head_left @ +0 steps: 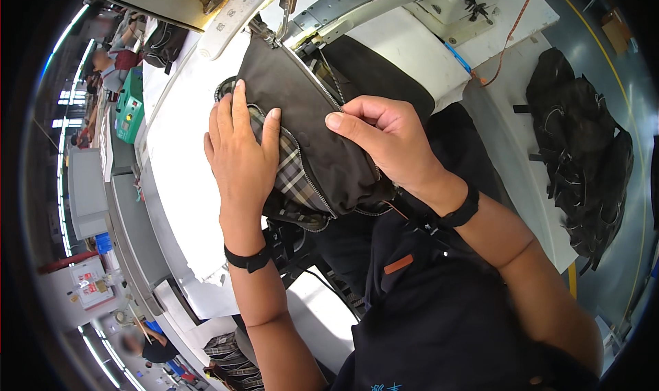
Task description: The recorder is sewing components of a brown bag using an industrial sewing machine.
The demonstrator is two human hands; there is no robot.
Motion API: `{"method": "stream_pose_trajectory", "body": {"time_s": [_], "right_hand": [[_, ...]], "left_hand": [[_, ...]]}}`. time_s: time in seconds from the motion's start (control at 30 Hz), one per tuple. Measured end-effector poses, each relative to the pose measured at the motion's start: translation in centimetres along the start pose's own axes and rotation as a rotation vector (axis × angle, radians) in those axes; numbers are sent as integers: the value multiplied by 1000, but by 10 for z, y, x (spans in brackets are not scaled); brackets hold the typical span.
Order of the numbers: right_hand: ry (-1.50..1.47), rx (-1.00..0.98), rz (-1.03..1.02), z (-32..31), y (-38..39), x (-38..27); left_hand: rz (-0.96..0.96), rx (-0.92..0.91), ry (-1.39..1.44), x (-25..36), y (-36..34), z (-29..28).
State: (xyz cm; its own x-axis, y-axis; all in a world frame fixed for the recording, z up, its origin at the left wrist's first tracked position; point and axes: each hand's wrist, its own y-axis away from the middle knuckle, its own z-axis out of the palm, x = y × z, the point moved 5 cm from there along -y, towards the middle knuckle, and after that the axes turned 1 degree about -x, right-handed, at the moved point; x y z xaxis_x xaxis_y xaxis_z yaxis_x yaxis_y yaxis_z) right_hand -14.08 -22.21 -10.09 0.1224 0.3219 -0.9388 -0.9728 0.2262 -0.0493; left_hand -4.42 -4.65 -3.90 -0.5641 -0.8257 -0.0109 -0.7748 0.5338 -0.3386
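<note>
A dark brown fabric bag piece point(288, 96) with zippers and a plaid lining point(294, 168) lies under the sewing machine's presser foot point(273, 39). Flat on its left part rests my left hand point(241, 140), fingers stretched out, holding nothing. My right hand point(388, 133) pinches the zippered edge point(321, 85) between thumb and forefinger, on the right of the piece. That zipper runs up to the needle area. What lies beneath the fabric is hidden.
The sewing machine head point(220, 6) spans the top. On the right, finished-looking black bags point(580, 157) lie in a heap. A green box point(129, 106) stands at the left. A red cord point(511, 41) hangs at the upper right. People work farther left.
</note>
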Motion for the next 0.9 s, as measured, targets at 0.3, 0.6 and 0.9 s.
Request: {"method": "stream_pose_trajectory", "body": {"time_s": [0.3, 0.6, 0.9], "right_hand": [[-278, -34, 12, 12, -7, -3], [-279, -27, 75, 12, 1, -9], [-212, -6, 66, 16, 1, -14]], "left_hand": [[-159, -42, 89, -27, -3, -9], [-131, 56, 230, -45, -11, -3], [-100, -11, 247, -51, -17, -11]]}}
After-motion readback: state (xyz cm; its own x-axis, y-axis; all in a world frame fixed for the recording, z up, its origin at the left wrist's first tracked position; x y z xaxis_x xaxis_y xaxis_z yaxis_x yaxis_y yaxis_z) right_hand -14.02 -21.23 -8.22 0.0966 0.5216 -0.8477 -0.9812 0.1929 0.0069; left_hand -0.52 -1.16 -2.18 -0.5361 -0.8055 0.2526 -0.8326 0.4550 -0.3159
